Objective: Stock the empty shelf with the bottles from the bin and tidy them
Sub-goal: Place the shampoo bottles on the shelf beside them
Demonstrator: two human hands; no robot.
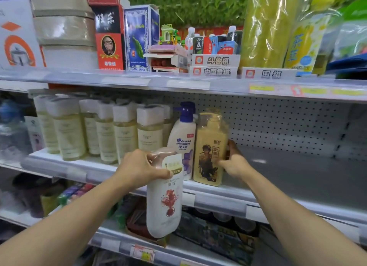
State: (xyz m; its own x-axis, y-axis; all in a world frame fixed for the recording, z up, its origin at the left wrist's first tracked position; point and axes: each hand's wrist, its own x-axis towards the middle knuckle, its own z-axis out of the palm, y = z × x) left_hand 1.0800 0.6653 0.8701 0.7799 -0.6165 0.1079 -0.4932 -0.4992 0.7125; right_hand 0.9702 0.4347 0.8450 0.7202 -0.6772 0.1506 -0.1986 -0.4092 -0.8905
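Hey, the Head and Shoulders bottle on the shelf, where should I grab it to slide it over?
Probably by the blue pump neck, from above and in front. The Head and Shoulders bottle stands upright, with the yellow bottle close on its right and the white bottle, held by the left hand, covering its lower front.

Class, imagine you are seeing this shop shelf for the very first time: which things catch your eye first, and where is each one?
First, the tall white pump bottle with a red tree print, held by its pinkish cap in the left hand in front of the middle shelf's edge. Just behind, the right hand grips the yellow rectangular bottle with a cartoon figure standing on the grey middle shelf, beside a white bottle with a blue pump.
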